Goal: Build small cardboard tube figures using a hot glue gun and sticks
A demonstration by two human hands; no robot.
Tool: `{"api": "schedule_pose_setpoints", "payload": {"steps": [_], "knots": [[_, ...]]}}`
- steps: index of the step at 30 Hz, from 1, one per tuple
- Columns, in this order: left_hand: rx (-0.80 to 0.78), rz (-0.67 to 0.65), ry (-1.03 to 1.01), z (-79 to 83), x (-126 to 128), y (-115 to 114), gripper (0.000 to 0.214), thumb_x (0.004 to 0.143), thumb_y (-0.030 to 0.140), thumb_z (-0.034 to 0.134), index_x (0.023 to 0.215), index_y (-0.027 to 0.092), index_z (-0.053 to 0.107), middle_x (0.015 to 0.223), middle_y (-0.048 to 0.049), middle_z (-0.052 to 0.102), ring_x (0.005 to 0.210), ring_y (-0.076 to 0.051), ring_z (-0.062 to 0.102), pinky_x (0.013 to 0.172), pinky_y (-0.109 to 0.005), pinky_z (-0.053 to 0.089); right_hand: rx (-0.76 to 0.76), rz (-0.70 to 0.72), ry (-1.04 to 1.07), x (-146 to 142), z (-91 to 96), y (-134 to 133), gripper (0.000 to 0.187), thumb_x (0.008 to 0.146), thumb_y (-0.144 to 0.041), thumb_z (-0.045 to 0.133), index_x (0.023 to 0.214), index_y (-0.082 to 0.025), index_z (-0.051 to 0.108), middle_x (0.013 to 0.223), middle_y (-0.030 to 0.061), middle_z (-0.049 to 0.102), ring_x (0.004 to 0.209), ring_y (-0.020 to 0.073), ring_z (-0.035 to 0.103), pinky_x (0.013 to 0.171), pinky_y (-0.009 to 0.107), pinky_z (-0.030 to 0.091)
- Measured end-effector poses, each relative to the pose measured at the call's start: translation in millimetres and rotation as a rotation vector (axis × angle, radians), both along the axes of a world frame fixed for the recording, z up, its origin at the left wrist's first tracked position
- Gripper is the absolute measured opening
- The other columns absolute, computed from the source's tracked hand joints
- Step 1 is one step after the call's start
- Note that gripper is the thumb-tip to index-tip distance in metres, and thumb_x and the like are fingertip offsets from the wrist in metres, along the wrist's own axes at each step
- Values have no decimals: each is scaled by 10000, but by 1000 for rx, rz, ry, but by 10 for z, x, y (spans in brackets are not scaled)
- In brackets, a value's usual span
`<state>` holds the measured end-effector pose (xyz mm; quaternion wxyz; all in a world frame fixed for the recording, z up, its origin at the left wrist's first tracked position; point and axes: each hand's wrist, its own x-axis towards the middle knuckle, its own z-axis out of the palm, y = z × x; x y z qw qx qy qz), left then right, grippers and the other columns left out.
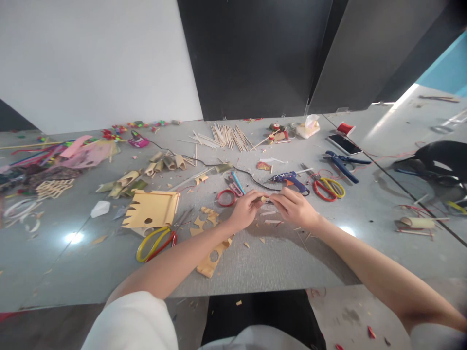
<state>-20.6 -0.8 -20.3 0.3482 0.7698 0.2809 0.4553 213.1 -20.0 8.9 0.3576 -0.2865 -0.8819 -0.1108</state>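
Note:
My left hand (pixel 246 211) is closed around a small tan piece (pixel 263 199), perhaps bamboo; its end shows between thumb and fingers. Close beside it, my right hand (pixel 295 208) has its fingertips pinched together at that piece, and what they hold is too small to make out. Just beyond the right hand lies a blue glue gun (pixel 292 181) with a black cord. Scissors with red and yellow handles (pixel 329 189) rest to its right. Left of my hands are a red ring-shaped handle (pixel 226 198) and a blue pen (pixel 238 183).
Cut tan sheet scraps (pixel 207 266), a notched tan sheet (pixel 155 209) and yellow-and-red scissors (pixel 153 243) lie left. Bamboo pieces (pixel 127 179) and thin sticks (pixel 233 136) are farther back. Rightward lie blue-handled cutters (pixel 342 166), a phone (pixel 345 144) and a red thread spool (pixel 345 128).

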Motion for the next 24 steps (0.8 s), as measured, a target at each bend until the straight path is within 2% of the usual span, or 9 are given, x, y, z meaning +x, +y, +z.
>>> {"api": "schedule_pose_setpoints", "payload": {"steps": [10,24], "knots": [[0,19,33,-24,-6,8,417,1100,514,524,1231,207,774,1045,-102,725,972,-231,682,882,-338,510,-26,2,-14,-3,32,-7,223,1098,-168,537,1235,-179,712,918,62,660,796,189,621,733,337,568],[7,27,42,-18,-4,13,332,1097,408,542,1214,204,777,1058,-112,743,982,-240,698,892,-352,532,-7,-3,-28,-15,32,-10,203,1097,-154,537,1207,-174,707,923,65,672,795,188,632,720,334,568]]}}
